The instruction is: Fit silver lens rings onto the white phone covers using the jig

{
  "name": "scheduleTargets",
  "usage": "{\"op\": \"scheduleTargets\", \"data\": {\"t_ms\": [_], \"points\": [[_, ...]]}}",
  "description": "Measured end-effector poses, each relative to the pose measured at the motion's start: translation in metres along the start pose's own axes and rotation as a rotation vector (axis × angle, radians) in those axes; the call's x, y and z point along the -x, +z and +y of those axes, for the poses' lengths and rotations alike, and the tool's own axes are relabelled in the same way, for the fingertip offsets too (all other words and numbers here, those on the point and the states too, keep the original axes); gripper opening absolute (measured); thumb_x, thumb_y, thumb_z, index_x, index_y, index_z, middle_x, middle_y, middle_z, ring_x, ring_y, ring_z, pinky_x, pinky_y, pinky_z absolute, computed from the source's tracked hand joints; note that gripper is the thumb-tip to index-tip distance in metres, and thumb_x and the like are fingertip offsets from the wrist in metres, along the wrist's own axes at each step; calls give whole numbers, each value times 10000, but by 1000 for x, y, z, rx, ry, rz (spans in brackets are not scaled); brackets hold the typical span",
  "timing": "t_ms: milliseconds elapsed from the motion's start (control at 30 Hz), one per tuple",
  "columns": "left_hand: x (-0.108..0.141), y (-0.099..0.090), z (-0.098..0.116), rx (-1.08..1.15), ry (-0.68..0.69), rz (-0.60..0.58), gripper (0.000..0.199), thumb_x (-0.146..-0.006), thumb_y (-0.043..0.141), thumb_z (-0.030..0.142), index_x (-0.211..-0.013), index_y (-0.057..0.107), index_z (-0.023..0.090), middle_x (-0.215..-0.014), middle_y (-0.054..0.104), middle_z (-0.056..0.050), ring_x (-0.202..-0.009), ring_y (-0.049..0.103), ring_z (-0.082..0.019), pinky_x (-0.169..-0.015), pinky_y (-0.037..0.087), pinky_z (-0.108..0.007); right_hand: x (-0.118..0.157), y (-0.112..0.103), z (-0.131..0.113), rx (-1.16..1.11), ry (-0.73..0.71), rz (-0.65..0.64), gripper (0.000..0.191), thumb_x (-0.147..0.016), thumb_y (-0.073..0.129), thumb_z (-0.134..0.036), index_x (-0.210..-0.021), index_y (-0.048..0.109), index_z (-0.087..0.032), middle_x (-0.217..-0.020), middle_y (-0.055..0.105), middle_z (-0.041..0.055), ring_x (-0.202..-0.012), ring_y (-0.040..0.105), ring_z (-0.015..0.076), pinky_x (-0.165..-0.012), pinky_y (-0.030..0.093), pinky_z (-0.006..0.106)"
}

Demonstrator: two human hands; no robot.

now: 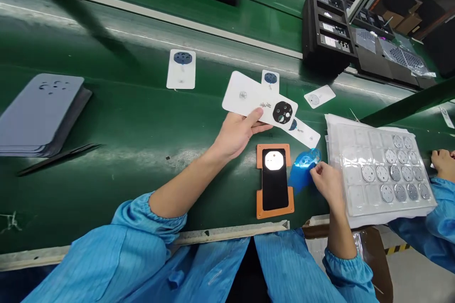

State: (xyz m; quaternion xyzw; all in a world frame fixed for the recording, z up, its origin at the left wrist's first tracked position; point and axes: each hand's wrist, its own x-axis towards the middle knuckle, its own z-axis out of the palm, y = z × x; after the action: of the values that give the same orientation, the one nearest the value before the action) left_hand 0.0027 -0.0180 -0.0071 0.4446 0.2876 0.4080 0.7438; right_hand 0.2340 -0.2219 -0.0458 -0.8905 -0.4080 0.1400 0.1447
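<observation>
My left hand [239, 133] holds a white phone back cover [254, 96] with a round black camera area at its right end, thumb on top and fingers beneath. Pinched in my right hand [326, 179] is the edge of a blue film [303, 168], which is curled and shiny. Between my hands, an orange-and-black fixture [275, 181] lies on the green bench, a bright white disc shape at its top. Just behind the held cover, another white cover [306, 133] and a further one [270, 79] lie partly hidden.
To the right, a clear tray [359, 147] carries several round silver pieces. Grey sheets [31, 113] are stacked at left beside black tweezers [59, 158]. More white covers [180, 75] lie farther back. Black boxes [327, 33] stand behind. A co-worker's hand [444, 163] shows at far right.
</observation>
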Motion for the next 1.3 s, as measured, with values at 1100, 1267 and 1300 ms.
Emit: {"op": "scheduleTargets", "data": {"t_ms": [1100, 1267, 1300], "points": [[77, -17, -70, -1791, 738, -567, 292, -970, 481, 80, -1240, 587, 36, -1437, 554, -308, -1385, 544, -365, -1151, 479, -493, -3, 34, -46, 255, -1132, -31, 497, -978, 410, -63, -1456, 542, -99, -1492, 577, 161, -1412, 532, 280, -1175, 464, 506], [84, -15, -72, -1781, 651, -609, 446, -860, 561, 121, -1293, 557, 12, -1512, 451, -346, -1448, 445, -431, -1198, 390, -582, -1, 31, -50, 319, -1146, -74, 587, -900, 406, -50, -1481, 486, -24, -1537, 522, 184, -1445, 483, 319, -1216, 393, 554], [85, -15, -72, -1788, 641, -608, 462, -845, 567, 125, -1293, 556, 12, -1513, 448, -348, -1448, 441, -438, -1195, 388, -592, -1, 31, -50, 324, -1148, -74, 586, -902, 405, -56, -1482, 485, -23, -1531, 528, 188, -1442, 487, 320, -1220, 388, 553]]}}
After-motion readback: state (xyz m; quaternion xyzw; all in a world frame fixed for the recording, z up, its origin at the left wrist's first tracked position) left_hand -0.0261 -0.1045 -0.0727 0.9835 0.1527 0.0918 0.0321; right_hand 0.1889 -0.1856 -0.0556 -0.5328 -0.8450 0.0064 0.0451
